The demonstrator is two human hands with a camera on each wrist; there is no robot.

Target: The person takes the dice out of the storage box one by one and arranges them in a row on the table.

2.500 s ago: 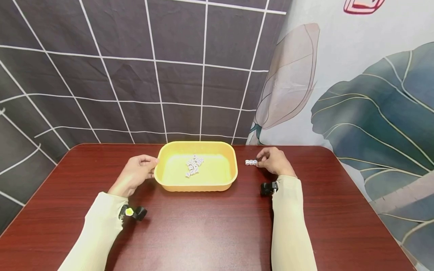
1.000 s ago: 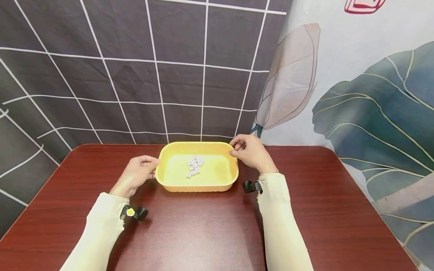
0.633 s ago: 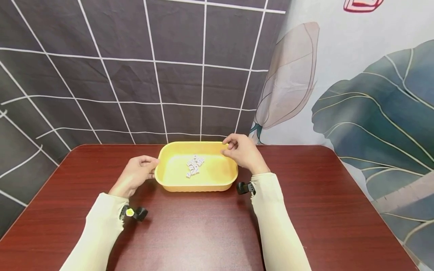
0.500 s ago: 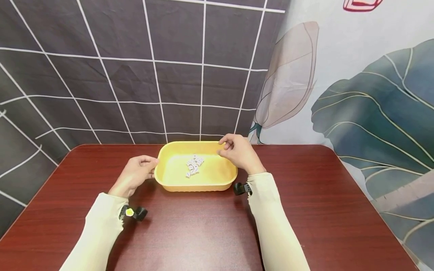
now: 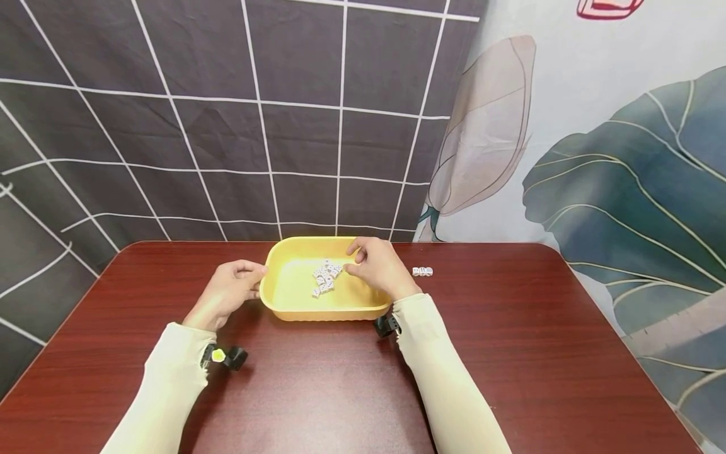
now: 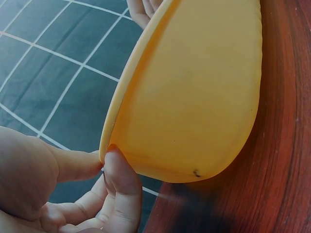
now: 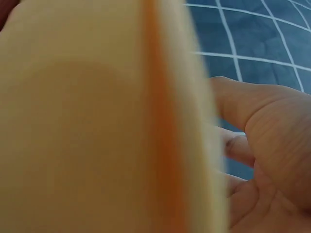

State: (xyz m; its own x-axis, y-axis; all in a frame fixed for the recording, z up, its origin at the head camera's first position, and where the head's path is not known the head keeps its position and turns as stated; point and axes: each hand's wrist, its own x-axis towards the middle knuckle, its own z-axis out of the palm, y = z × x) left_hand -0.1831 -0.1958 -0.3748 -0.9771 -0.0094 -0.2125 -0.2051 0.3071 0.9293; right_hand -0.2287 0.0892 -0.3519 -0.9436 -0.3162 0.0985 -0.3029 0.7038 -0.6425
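Note:
A yellow plastic basin (image 5: 295,304) stands at the back middle of the table, with several white dice (image 5: 324,278) piled on its floor. My left hand (image 5: 227,290) pinches the basin's left rim; in the left wrist view the thumb and a finger (image 6: 121,174) meet on the rim's two sides. Reaching over the basin's right side, my right hand (image 5: 377,268) hangs just right of the pile, thumb and index finger apart. The basin wall (image 7: 87,136) hides its fingertips in the right wrist view. Three white dice (image 5: 422,272) form a short row on the table, right of the basin.
The dark red wooden table (image 5: 334,378) ends close behind the basin, against a grey grid-patterned cloth (image 5: 300,145). A leaf-patterned curtain (image 5: 618,170) hangs behind and right of the table. Black wrist cameras (image 5: 235,358) stick out from both sleeves.
My right hand has left the dice row, crossed the basin's right rim and moved left toward the pile. The row of dice stays on the table. My left hand keeps its place on the rim.

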